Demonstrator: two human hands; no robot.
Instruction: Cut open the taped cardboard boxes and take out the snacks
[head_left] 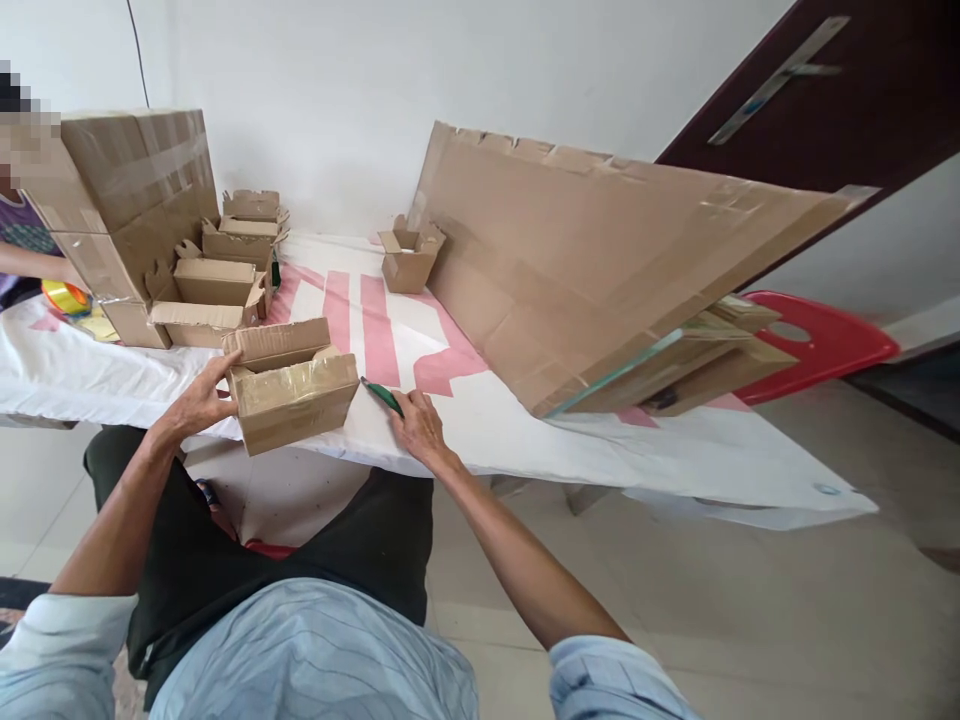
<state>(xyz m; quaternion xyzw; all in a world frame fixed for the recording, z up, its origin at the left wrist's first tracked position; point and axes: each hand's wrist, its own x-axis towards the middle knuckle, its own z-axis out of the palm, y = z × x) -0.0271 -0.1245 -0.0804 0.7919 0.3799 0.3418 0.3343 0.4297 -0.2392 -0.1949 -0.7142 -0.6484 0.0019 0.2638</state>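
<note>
My left hand [201, 400] grips the left end of a small taped cardboard box [294, 392] that lies at the near edge of the table, its flap raised at the back. My right hand [418, 426] rests on the white and pink table cover [465, 420] just right of the box, fingers closed around a thin green-handled tool [382, 396] whose tip points toward the box.
Several small open cardboard boxes [214, 290] are stacked behind, next to a large taped carton [139, 190]. Another small box [409, 258] stands by a big flat cardboard sheet [600, 250] leaning right. A red plastic chair [825, 345] is right. Another person's arm [30, 262] shows at far left.
</note>
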